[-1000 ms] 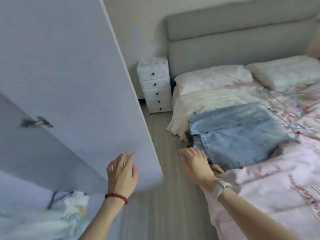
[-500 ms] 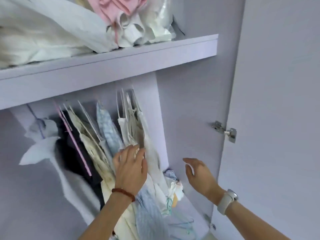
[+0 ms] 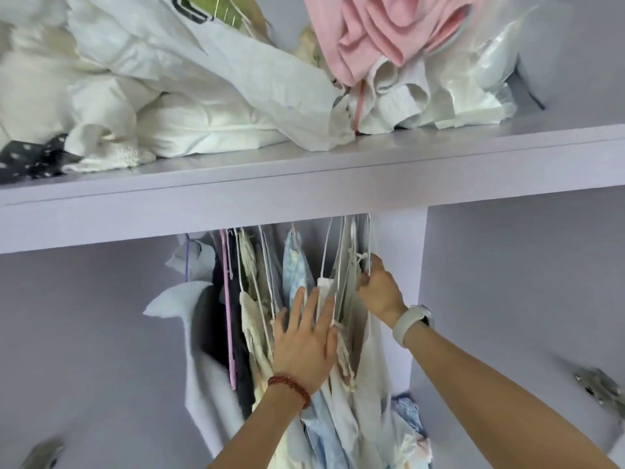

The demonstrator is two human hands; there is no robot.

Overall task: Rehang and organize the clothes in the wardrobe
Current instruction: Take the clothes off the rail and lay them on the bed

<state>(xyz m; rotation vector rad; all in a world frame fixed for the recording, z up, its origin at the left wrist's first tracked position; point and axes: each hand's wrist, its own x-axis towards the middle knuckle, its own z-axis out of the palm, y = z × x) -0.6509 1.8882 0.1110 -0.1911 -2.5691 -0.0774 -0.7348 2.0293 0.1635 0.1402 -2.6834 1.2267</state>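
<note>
The hanging clothes (image 3: 297, 299) are seen bunched under the lilac shelf (image 3: 304, 170), at about 6 o'clock in the view, on thin white hangers (image 3: 328, 252) and one pink hanger (image 3: 227, 299). The left hand (image 3: 306, 340) is laid flat against the garments, fingers spread wide and pressed among the hangers, nothing being gripped. The right hand (image 3: 380, 289), at 4 o'clock from the hangers, is closed around the rightmost white hanger and its pale garment, just beside the wardrobe's partition (image 3: 402, 258). A red bead bracelet (image 3: 291, 389) is worn on the left wrist, a white watch (image 3: 411, 321) on the right. Crumpled white bedding (image 3: 169, 106) and a pink garment (image 3: 382, 32) are piled on the shelf at 12 o'clock.
</note>
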